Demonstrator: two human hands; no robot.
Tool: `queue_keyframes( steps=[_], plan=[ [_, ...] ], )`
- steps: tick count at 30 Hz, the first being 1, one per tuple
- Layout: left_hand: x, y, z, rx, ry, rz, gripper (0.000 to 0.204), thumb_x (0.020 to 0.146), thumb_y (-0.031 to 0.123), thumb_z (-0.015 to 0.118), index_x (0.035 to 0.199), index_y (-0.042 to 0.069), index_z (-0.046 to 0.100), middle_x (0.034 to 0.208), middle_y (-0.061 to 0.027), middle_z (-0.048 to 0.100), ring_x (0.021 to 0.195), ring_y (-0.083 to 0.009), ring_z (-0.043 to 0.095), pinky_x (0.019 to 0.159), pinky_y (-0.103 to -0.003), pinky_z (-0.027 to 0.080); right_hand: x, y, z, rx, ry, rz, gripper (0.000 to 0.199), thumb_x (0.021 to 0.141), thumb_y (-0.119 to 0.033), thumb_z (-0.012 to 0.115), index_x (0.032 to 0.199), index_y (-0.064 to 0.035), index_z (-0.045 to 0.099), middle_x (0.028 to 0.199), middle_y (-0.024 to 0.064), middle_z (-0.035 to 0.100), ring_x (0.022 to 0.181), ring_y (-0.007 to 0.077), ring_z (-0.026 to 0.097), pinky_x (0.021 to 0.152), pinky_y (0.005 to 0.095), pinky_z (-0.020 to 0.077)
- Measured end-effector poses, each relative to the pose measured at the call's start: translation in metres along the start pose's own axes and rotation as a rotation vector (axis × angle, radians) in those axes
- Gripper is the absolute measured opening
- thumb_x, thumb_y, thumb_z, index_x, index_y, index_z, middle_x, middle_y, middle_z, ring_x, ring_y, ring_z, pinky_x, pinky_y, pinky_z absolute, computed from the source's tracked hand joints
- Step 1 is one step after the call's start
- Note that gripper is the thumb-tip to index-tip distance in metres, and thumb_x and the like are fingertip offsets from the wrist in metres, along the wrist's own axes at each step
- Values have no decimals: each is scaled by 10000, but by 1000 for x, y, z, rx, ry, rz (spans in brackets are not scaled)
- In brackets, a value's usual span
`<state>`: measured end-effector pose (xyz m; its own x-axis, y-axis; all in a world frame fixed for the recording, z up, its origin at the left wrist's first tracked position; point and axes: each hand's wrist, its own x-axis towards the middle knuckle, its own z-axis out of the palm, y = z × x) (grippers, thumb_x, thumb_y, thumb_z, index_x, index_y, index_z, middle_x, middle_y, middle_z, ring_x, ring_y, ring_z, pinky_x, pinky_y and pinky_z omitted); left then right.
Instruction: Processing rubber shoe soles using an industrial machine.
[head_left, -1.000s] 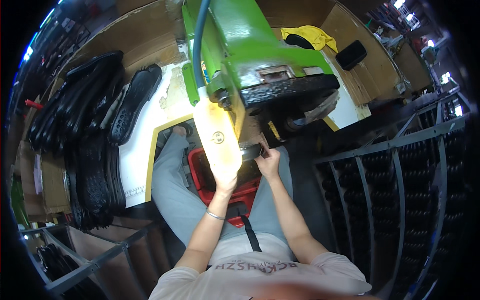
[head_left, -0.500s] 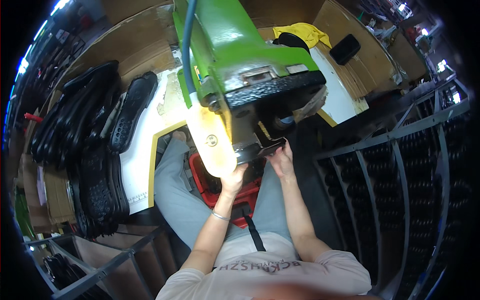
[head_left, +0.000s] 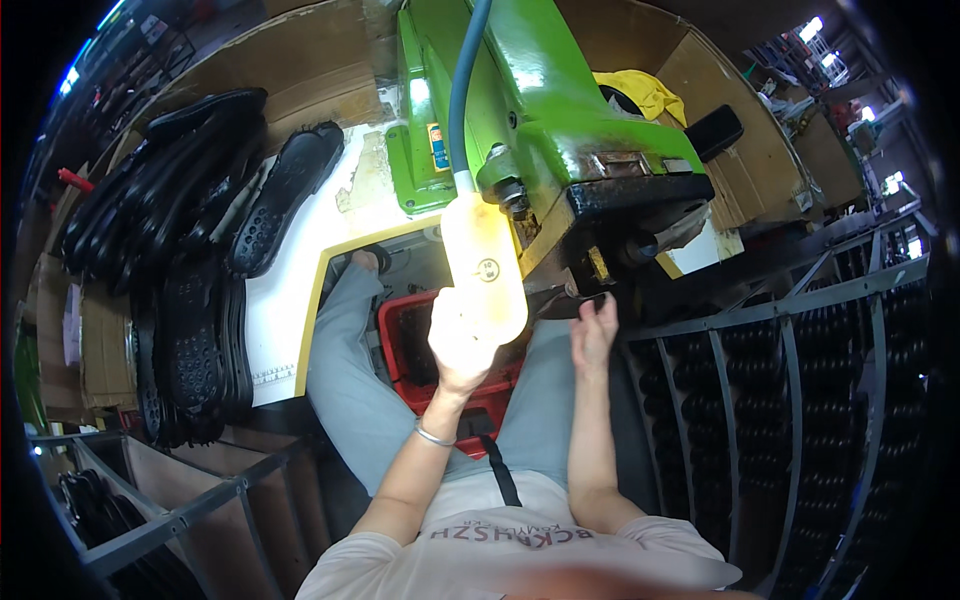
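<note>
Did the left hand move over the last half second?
Yes. The left hand has shifted leftward in view against the glowing lamp: previously below its lower end, now reaching up along its left edge.

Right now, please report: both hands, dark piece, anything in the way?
Left hand partly behind bright lamp. Right hand at dark piece by green machine. Grips unclear; lamp blocks some view.

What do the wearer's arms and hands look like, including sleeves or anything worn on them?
Both forearms are bare below short, pale sleeves. A slim, silvery bracelet circles the left forearm near the wrist; nothing worn shows on the right. The left hand and right hand look ungloved, though glare washes out much of the left.
</note>
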<state>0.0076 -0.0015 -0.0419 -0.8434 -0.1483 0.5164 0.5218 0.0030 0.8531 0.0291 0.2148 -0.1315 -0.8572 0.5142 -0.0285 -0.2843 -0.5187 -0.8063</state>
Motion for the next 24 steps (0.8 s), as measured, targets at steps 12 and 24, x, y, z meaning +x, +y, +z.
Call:
queue_keyframes(
  steps=[12,24],
  plan=[
    [-10,-5,-90,-439,109,-272,652,710,298,846,1169,27,472,1133,-90,546,1028,-191,574,875,-321,502,-20,-79,103,-465,-211,-298,546,689,97,771,1168,23,521,1024,82,595,910,144,597,835,274,498],
    [-10,17,-45,-375,-9,-155,544,729,217,832,1087,1,483,1048,-128,585,990,-218,603,905,-347,485,2,-61,54,-125,-236,-208,638,772,-69,773,1300,11,423,1067,88,533,1020,217,570,974,385,458]
  ],
)
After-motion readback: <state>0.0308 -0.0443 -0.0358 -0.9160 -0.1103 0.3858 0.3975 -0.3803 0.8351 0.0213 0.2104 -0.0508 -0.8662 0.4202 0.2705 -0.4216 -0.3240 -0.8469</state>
